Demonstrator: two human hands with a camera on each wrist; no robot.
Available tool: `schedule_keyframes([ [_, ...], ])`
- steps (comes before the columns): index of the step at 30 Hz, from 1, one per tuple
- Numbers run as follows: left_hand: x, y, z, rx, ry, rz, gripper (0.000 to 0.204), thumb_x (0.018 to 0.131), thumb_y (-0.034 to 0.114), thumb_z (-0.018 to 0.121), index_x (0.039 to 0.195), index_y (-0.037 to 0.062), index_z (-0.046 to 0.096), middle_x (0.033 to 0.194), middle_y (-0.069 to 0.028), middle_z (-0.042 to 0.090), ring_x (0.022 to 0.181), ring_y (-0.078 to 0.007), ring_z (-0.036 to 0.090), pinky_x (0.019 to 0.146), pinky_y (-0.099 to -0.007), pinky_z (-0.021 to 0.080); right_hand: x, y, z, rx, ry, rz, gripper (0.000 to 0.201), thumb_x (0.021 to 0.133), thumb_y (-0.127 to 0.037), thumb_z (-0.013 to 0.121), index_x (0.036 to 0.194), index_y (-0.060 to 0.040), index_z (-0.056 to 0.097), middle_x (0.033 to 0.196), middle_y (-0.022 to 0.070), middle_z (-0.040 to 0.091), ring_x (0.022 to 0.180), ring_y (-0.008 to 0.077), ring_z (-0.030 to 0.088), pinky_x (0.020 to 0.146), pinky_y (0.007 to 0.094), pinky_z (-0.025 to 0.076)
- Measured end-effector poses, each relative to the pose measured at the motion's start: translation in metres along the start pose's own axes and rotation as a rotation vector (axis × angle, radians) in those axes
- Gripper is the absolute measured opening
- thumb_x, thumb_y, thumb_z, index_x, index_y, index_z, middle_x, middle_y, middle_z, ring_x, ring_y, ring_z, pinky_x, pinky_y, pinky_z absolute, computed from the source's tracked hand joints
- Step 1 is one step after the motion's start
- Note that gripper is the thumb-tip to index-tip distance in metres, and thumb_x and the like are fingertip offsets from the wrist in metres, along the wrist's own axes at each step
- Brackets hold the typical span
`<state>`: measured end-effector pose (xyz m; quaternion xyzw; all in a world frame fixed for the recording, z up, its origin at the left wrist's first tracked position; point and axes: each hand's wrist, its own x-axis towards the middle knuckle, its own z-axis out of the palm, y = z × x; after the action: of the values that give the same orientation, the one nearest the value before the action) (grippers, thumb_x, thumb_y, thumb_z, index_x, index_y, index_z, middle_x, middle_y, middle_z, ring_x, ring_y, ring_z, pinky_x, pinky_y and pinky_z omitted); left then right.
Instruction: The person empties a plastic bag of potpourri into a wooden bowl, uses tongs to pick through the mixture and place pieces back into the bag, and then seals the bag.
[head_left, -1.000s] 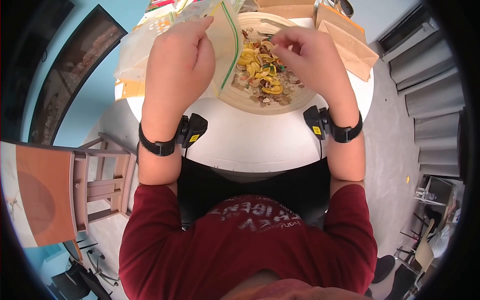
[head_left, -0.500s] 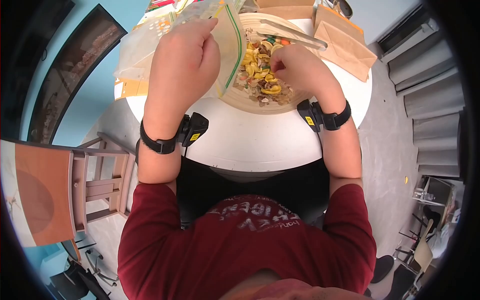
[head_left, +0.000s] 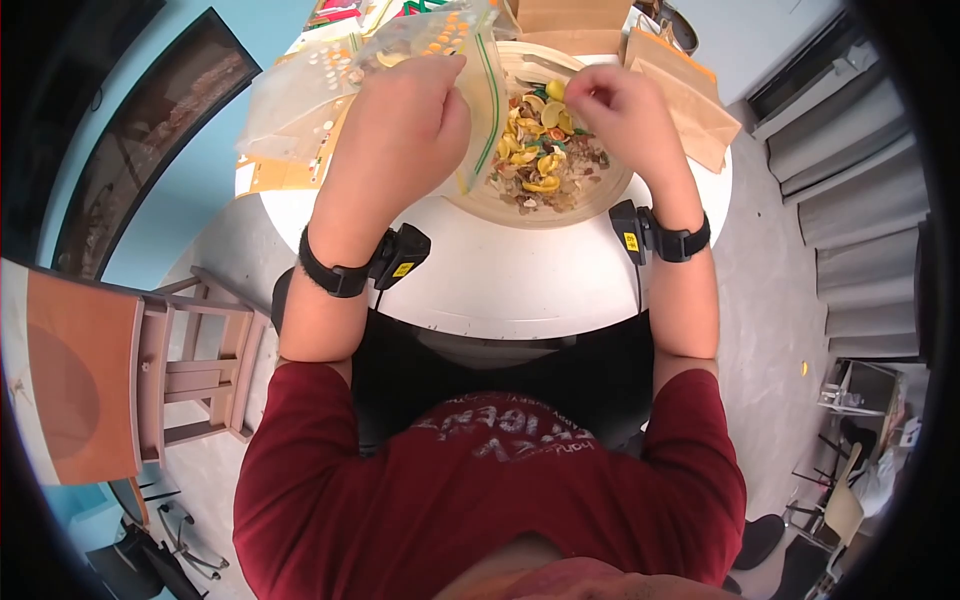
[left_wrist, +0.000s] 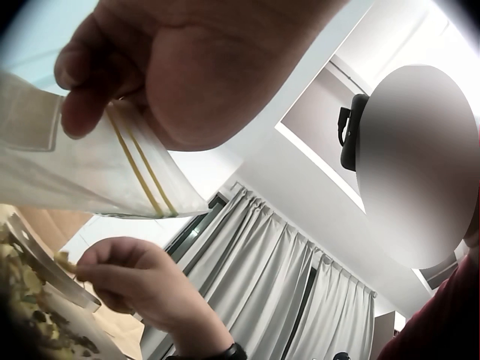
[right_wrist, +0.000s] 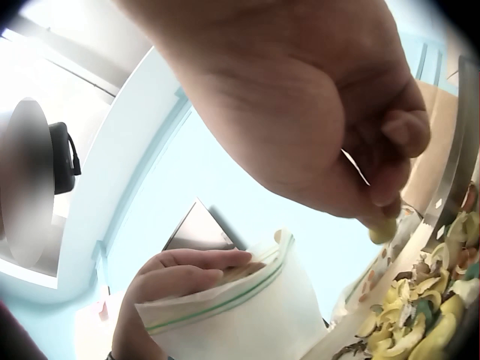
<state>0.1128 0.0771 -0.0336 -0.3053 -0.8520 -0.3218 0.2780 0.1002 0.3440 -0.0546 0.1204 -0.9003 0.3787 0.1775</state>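
Note:
In the head view, my left hand [head_left: 405,130] grips a clear zip bag [head_left: 485,115] with a green-lined seal near its top edge; the bag stands at the left side of a round woven plate [head_left: 500,212]. A mixed heap of yellow curved pieces [head_left: 535,155], brown flakes and bits of green and orange covers the plate. Above the heap's right side, my right hand [head_left: 632,115] pinches a small yellow piece [right_wrist: 382,231] between thumb and fingertips. From the left wrist view, the bag's seal [left_wrist: 139,161] hangs below the left fingers.
Metal tongs [head_left: 550,63] lie across the back of the plate, partly behind the right hand. Brown paper bags [head_left: 680,95] stand at the back right of the white table [head_left: 500,290]. Another clear bag with white dots [head_left: 290,110] is at the left.
My right hand dipped into the heap half a second ago and has since lifted back and up with a yellow piece. The left hand and zip bag have shifted slightly right.

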Motion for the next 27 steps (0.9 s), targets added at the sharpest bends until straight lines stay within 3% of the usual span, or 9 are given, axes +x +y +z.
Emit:
schedule_keyframes([
  [5,0.000,-0.001,-0.002,0.013,0.006,0.014,0.034,0.092,0.004,0.057,0.122,-0.0028,0.071,0.095,-0.0242,0.072,0.085,-0.0419,0.068,0.078,-0.0440,0.054,-0.014,-0.045,-0.010,0.550,0.636,-0.238,0.006,0.098,-0.007,0.071,0.099,-0.0020,0.074,0.078,-0.0045,0.067,0.068,-0.0009,0.055,0.059,0.0182,0.042],
  [8,0.001,0.003,-0.002,-0.003,0.038,0.016,0.030,0.088,0.002,0.055,0.112,-0.0077,0.070,0.094,-0.0268,0.070,0.089,-0.0451,0.067,0.082,-0.0508,0.054,-0.022,-0.057,0.001,0.622,0.603,-0.299,0.007,0.097,-0.003,0.071,0.104,-0.0030,0.073,0.082,-0.0037,0.068,0.068,0.0005,0.055,0.059,0.0179,0.042],
  [12,0.001,0.004,-0.002,-0.015,0.052,0.006,0.031,0.088,0.002,0.055,0.113,-0.0075,0.070,0.094,-0.0266,0.070,0.088,-0.0449,0.067,0.081,-0.0508,0.054,-0.024,-0.061,0.004,0.186,-0.030,-0.177,0.009,0.096,-0.007,0.074,0.100,0.0007,0.074,0.081,-0.0011,0.069,0.066,0.0021,0.057,0.058,0.0189,0.044],
  [13,0.001,0.003,-0.003,-0.015,0.053,0.008,0.032,0.088,0.002,0.055,0.114,-0.0075,0.070,0.094,-0.0265,0.070,0.088,-0.0448,0.067,0.081,-0.0508,0.054,-0.019,-0.054,0.002,0.140,-0.117,-0.075,0.012,0.091,-0.008,0.077,0.099,0.0007,0.074,0.081,0.0030,0.072,0.068,0.0075,0.062,0.061,0.0241,0.049],
  [16,0.000,0.001,-0.004,-0.013,0.067,0.019,0.032,0.087,0.002,0.055,0.114,-0.0074,0.070,0.093,-0.0263,0.070,0.087,-0.0445,0.067,0.080,-0.0506,0.054,-0.013,-0.031,-0.002,-0.189,-0.427,-0.035,0.019,0.084,-0.008,0.078,0.102,-0.0008,0.075,0.083,0.0079,0.073,0.074,0.0175,0.068,0.066,0.0318,0.053],
  [20,0.000,0.001,-0.004,-0.016,0.050,0.008,0.032,0.087,0.002,0.055,0.113,-0.0075,0.071,0.092,-0.0264,0.070,0.086,-0.0443,0.067,0.079,-0.0501,0.054,-0.016,-0.014,0.010,-0.307,-0.568,-0.006,0.028,0.076,-0.008,0.078,0.103,-0.0019,0.074,0.086,0.0123,0.073,0.082,0.0270,0.070,0.073,0.0371,0.054],
  [23,-0.001,-0.002,-0.004,0.018,0.020,-0.005,0.034,0.091,0.004,0.058,0.121,-0.0025,0.072,0.095,-0.0226,0.073,0.077,-0.0341,0.069,0.073,-0.0373,0.054,-0.017,-0.006,0.019,-0.368,-0.541,-0.018,0.029,0.074,-0.008,0.077,0.102,-0.0015,0.074,0.087,0.0131,0.073,0.083,0.0287,0.070,0.073,0.0373,0.055],
  [26,0.000,0.001,-0.004,0.007,0.003,-0.019,0.034,0.091,0.004,0.059,0.121,-0.0019,0.072,0.090,-0.0218,0.071,0.073,-0.0335,0.067,0.070,-0.0379,0.053,-0.016,-0.004,0.020,-0.371,-0.540,0.003,0.027,0.074,-0.008,0.077,0.101,-0.0013,0.074,0.086,0.0141,0.073,0.081,0.0299,0.070,0.072,0.0378,0.055],
  [27,0.001,0.003,-0.004,-0.005,0.007,-0.021,0.033,0.089,0.004,0.058,0.117,-0.0034,0.072,0.091,-0.0232,0.071,0.077,-0.0370,0.067,0.073,-0.0420,0.053,-0.014,-0.002,0.021,-0.378,-0.547,0.022,0.026,0.074,-0.008,0.076,0.100,-0.0013,0.075,0.086,0.0143,0.073,0.081,0.0300,0.070,0.072,0.0380,0.054],
])
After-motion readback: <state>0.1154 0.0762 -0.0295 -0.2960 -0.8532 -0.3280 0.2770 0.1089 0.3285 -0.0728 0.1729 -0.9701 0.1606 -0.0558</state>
